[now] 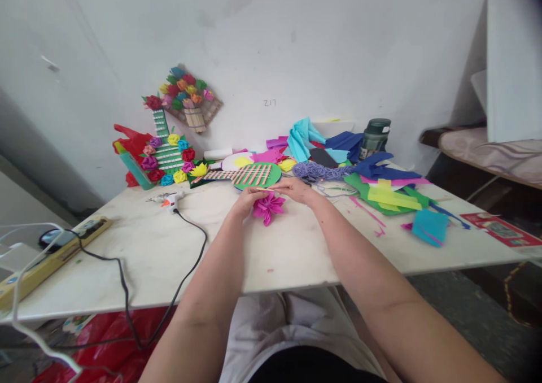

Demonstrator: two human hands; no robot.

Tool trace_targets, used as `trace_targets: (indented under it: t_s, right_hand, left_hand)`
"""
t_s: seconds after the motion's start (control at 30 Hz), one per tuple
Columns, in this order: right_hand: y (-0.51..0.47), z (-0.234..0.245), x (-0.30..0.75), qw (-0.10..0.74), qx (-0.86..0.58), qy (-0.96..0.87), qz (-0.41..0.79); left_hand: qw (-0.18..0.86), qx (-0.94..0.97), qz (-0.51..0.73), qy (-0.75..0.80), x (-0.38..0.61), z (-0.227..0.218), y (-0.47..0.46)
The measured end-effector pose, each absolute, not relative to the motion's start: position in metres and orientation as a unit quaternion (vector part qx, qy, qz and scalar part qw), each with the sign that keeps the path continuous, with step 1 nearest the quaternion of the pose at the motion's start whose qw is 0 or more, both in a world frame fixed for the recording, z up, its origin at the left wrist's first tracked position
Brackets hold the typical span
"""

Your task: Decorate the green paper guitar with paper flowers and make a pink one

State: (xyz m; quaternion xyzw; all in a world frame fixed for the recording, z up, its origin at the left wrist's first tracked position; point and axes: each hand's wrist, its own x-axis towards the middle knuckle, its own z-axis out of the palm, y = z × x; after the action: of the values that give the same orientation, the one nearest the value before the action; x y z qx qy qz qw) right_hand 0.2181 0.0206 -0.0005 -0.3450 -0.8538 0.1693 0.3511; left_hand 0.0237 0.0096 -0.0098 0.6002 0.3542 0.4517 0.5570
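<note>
A bright pink paper flower (269,208) with pointed petals is just above the near middle of the table. My left hand (249,198) is closed at the flower's upper left edge and seems to pinch it. Between my hands runs a thin pale pink strip or stick (266,189). My right hand (293,190) reaches in from the right, its fingertips together at the strip's end. Just behind the hands lies a green guitar-shaped piece (274,174) with thin wooden sticks laid across it. The fingertips are small and partly hidden.
At the left are a glue gun (171,200) with a black cord and a yellow power strip (63,253). A flower-trimmed green guitar (169,158) leans at the back left. Purple yarn (324,172), coloured paper (392,195) and a dark bottle (375,139) occupy the right.
</note>
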Motion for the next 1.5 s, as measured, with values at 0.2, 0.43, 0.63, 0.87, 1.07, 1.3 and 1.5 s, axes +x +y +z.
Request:
trace_targets:
  t_s: [0.2, 0.43, 0.63, 0.87, 1.07, 1.3, 1.5]
  right_hand:
    - [0.025, -0.004, 0.216, 0.343, -0.341, -0.865, 0.135]
    - [0.027, -0.006, 0.216, 0.335, -0.339, -0.875, 0.088]
    - [0.027, -0.006, 0.217, 0.315, -0.359, -0.877, 0.052]
    - [0.024, -0.004, 0.216, 0.322, -0.363, -0.871, 0.071]
    - [0.014, -0.002, 0.211, 0.355, -0.394, -0.837, 0.133]
    - [0.011, 0.002, 0.207, 0.328, -0.437, -0.833, 0.091]
    - [0.010, 0.006, 0.206, 0.314, -0.434, -0.843, 0.042]
  left_hand:
    - [0.570, 0.561, 0.486, 0.354, 0.024, -0.012, 0.012]
    - [0.567, 0.548, 0.496, 0.364, 0.026, -0.011, 0.010]
    - [0.553, 0.562, 0.494, 0.367, 0.026, -0.012, 0.012]
    - [0.550, 0.571, 0.491, 0.361, 0.026, -0.011, 0.013]
    - [0.532, 0.602, 0.481, 0.352, 0.025, -0.009, 0.012]
    - [0.534, 0.620, 0.453, 0.353, 0.026, -0.009, 0.011]
    - [0.556, 0.612, 0.444, 0.345, 0.025, -0.007, 0.009]
